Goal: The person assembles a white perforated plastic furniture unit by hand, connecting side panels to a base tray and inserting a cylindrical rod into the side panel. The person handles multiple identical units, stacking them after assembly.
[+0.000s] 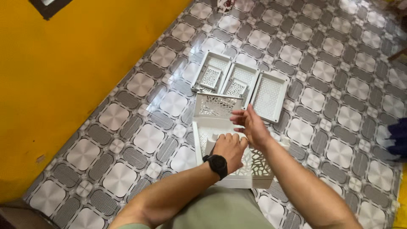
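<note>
A white plastic basket tray [203, 127] with lattice-cut walls lies on the tiled floor in front of me. My left hand [230, 146], with a black watch on its wrist, is closed over a white lattice panel [256, 165] standing in the tray's near side. My right hand [251, 125] hovers just above and to the right, fingers spread, holding nothing. The tray's far lattice wall [217, 106] stands upright.
Three more white perforated trays [269, 95] lie side by side on the floor beyond, two with small lattice pieces [210, 77] inside. A yellow wall [55, 85] runs along the left. A dark blue object [398, 138] sits at the right edge.
</note>
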